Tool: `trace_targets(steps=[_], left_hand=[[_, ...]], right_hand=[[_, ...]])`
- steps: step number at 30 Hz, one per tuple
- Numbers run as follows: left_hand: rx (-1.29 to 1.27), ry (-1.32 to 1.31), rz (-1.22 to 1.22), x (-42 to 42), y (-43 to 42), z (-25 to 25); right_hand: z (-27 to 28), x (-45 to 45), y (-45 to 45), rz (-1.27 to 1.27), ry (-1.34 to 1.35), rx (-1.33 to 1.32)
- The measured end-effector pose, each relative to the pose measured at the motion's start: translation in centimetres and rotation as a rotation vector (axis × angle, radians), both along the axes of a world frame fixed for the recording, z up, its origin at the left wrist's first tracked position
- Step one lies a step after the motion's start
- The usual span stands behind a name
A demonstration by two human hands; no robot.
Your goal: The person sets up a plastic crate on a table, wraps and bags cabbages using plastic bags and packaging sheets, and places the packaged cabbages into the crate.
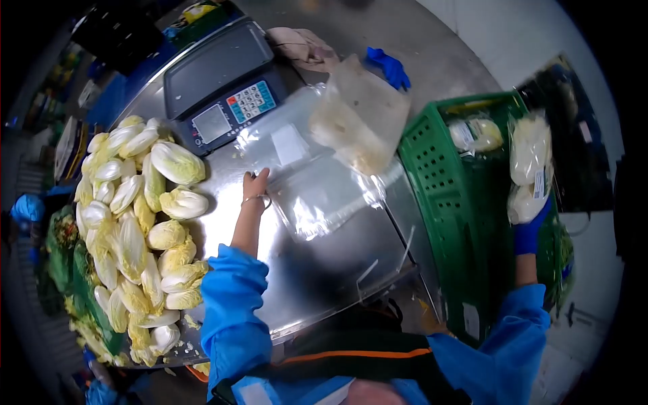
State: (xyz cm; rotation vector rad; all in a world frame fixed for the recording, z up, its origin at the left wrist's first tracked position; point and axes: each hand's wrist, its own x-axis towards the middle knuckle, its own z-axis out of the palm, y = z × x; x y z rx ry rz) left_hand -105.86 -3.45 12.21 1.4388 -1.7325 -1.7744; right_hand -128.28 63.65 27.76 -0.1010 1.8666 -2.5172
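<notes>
My left hand (255,185) is bare, with a ring-shaped band at the wrist. Its thumb and a finger stand slightly apart beside the edge of clear plastic bags (317,202) lying on the metal table; whether they touch the plastic is unclear. My right hand (530,233) wears a blue glove and is closed round the lower end of a clear bag of pale cabbage (530,152) with a white label. That bag is over the right rim of a green crate (459,223). Another bagged cabbage (476,133) lies inside the crate's far end.
Many loose pale cabbages (131,250) are heaped on the table's left (290,283). A scale (229,118) stands at the back. Beyond the bags are a cloudy plastic sheet (368,111), a beige cloth (304,47) and a blue glove (388,67). Part of another person (27,208) shows at far left.
</notes>
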Motion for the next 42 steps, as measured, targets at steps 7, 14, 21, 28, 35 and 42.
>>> trace_targets(steps=[7,14,21,28,35,42], left_hand=[[0.184,-0.174,-0.016,-4.6,-0.3,5.4],[0.166,-0.194,-0.162,-7.7,-1.2,4.1],[-0.009,0.077,-0.104,-8.1,1.4,3.5],[0.676,0.091,-0.074,-8.3,-0.8,4.6],[0.647,0.474,-0.002,-5.5,2.0,-1.1],[0.688,0.457,0.744,11.7,10.2,3.9]], right_hand=[[-14.5,-4.5,6.1,0.045,0.098,0.015],[-16.2,-4.6,7.9,-0.149,-0.455,-0.252],[-5.6,-2.1,-1.7,-0.138,-0.785,-0.079],[5.6,1.1,-2.6,-0.187,0.014,1.103],[2.8,13.9,-29.7,0.846,0.397,1.017],[-5.4,6.4,-41.5,0.528,0.062,0.748]])
